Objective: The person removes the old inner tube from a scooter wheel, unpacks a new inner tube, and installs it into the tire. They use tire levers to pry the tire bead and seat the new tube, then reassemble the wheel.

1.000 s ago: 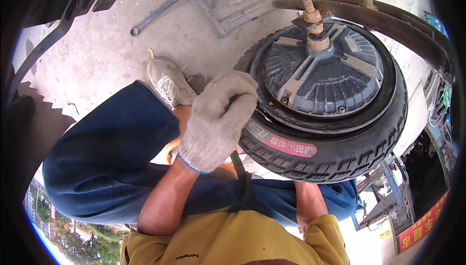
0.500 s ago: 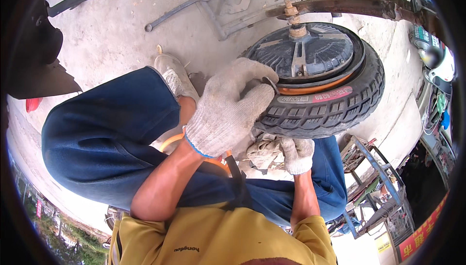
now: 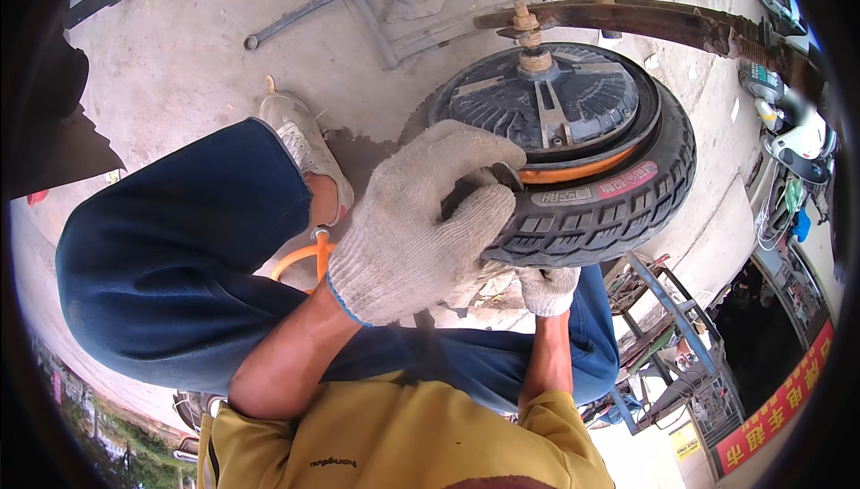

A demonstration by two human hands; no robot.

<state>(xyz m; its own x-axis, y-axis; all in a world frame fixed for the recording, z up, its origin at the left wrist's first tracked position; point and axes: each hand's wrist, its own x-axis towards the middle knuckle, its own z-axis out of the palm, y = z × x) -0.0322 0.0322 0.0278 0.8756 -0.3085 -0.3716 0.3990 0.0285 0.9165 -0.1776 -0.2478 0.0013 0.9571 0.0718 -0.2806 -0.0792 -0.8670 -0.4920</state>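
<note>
1. While the gloved left hand (image 3: 430,211) bent over the tyre's (image 3: 618,231) near-left edge, its thumb and forefinger pinched a dark piece (image 3: 509,175), mostly hidden.
2. Just below the tyre, the gloved right hand (image 3: 548,290) had curled fingers; whether it grasped anything, I could not tell.
3. Around a dark hub (image 3: 511,113) sat the tyre, near the right trouser leg (image 3: 593,332), an orange band (image 3: 582,169) showing between hub and tyre.

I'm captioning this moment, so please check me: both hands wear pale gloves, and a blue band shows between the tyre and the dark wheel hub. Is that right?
Not quite: the band is orange, not blue, as the head view shows. It does show between the tyre and the dark wheel hub, and the left hand and right hand both wear pale gloves.
</note>
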